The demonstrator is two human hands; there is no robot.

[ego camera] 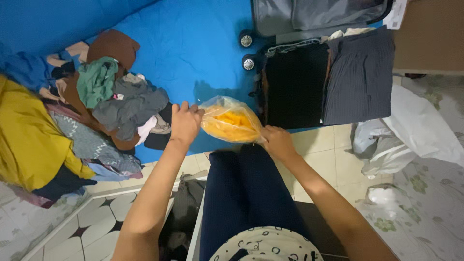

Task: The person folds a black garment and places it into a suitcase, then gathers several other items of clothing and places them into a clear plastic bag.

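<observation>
Pale tiled floor [333, 159] meets a blue-sheeted bed [193, 43] under dim light.

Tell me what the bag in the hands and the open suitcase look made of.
Bag: thin clear plastic, glossy and crinkled, with orange contents showing through; both the left hand and right hand grip it. Suitcase: probably woven grey fabric, matte lining, with hard plastic-looking wheels.
</observation>
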